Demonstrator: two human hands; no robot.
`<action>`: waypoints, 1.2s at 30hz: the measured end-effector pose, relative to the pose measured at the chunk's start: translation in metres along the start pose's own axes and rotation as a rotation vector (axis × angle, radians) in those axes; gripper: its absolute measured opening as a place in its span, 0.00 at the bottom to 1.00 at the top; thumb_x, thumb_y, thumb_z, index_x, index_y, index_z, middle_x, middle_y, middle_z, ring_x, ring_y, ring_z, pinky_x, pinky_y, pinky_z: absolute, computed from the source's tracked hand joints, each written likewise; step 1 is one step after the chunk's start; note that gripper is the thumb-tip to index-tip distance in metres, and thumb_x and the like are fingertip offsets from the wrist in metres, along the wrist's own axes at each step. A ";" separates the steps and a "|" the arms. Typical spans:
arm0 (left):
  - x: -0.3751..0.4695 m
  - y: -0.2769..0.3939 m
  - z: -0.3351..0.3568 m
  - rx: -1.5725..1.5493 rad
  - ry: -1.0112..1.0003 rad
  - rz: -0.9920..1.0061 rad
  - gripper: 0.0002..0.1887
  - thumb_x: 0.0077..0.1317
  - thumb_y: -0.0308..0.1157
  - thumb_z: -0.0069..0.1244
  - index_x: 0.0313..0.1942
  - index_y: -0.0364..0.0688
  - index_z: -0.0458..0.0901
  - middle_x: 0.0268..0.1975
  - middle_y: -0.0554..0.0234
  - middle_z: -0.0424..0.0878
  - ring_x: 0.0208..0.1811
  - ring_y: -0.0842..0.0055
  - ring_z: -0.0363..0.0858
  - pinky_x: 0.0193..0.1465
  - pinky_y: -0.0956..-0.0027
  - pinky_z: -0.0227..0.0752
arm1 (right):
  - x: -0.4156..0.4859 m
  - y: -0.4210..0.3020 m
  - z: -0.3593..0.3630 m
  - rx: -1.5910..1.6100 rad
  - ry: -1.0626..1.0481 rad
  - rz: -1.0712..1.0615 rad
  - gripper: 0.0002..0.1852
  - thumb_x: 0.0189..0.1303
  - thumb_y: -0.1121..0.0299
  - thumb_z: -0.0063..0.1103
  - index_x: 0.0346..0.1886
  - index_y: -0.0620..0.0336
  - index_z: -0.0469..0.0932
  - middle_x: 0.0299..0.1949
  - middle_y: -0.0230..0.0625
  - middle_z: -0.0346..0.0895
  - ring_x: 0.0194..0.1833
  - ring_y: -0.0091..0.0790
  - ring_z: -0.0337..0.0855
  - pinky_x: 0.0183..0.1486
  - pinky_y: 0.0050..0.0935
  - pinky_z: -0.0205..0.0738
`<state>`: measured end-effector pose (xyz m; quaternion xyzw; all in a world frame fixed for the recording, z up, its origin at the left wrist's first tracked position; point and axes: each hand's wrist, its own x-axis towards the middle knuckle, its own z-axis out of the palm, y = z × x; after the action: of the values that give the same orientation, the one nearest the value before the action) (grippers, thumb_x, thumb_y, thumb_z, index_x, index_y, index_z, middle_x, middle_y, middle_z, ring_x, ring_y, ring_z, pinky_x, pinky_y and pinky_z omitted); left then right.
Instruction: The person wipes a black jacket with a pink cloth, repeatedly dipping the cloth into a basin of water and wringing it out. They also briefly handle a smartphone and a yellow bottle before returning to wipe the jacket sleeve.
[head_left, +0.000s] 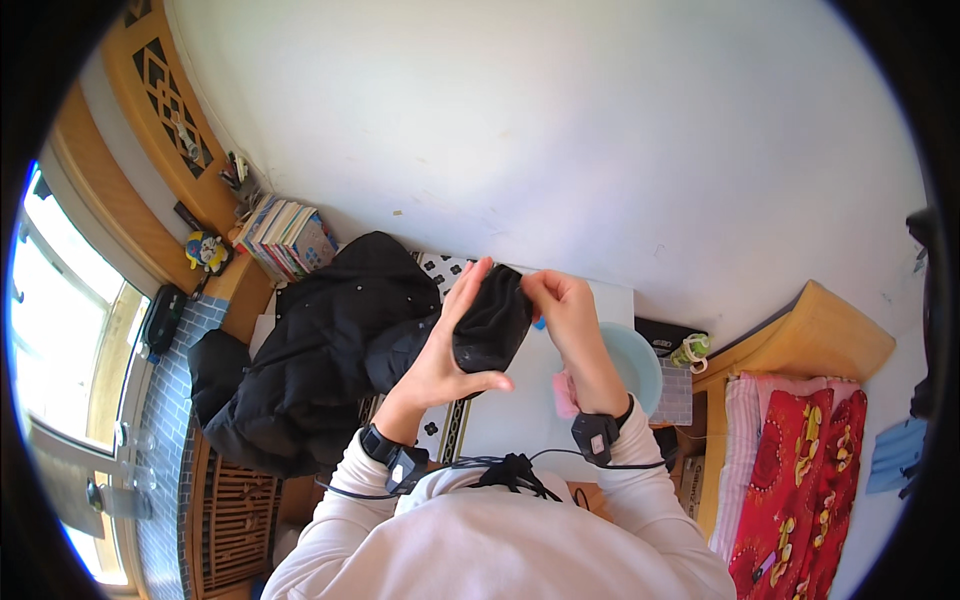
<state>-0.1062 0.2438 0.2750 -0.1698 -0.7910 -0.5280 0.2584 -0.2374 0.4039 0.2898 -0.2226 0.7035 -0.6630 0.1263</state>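
Note:
A black padded jacket (322, 352) lies over the left part of the table, with snaps along its edge. Near the middle, my left hand (442, 352) is spread with its palm against a bunched black cloth piece (491, 319), thumb below and fingers above. Whether this piece belongs to the jacket cannot be told. At its upper right edge, my right hand (559, 296) pinches the fabric between thumb and fingers. Below my right forearm are a pink cloth (564, 394) and a light blue basin (641, 367), both partly hidden.
Books (289, 236) stand at the table's back left, beside a plush toy (208, 251). A green bottle (691, 349) and a black pouch (660, 335) lie beyond the basin. Red floral bedding (795, 472) is at the right. A cable runs between my wrist devices. The wall rises behind the table.

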 end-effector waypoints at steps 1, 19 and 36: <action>0.001 -0.006 0.004 -0.021 -0.020 0.037 0.61 0.61 0.56 0.68 0.82 0.36 0.49 0.85 0.44 0.47 0.86 0.54 0.40 0.85 0.52 0.35 | 0.000 0.005 0.006 0.155 -0.048 0.030 0.13 0.75 0.61 0.61 0.43 0.63 0.85 0.34 0.28 0.84 0.36 0.21 0.81 0.42 0.25 0.76; 0.040 -0.008 0.051 -0.557 0.335 -0.347 0.37 0.86 0.54 0.23 0.82 0.36 0.48 0.85 0.58 0.48 0.86 0.69 0.43 0.85 0.63 0.32 | -0.014 0.033 0.068 0.314 -0.087 -0.401 0.39 0.85 0.47 0.31 0.85 0.67 0.40 0.87 0.48 0.35 0.86 0.40 0.31 0.84 0.38 0.28; 0.037 -0.097 0.081 -0.656 0.119 -0.489 0.44 0.83 0.61 0.27 0.81 0.31 0.44 0.85 0.51 0.43 0.87 0.67 0.36 0.86 0.63 0.30 | -0.007 0.094 0.053 0.841 -0.003 0.218 0.42 0.83 0.38 0.28 0.84 0.64 0.51 0.85 0.40 0.49 0.83 0.36 0.47 0.83 0.36 0.40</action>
<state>-0.2076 0.2810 0.1994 -0.0194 -0.5817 -0.8067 0.1027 -0.2194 0.3626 0.1908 -0.0770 0.3914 -0.8743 0.2765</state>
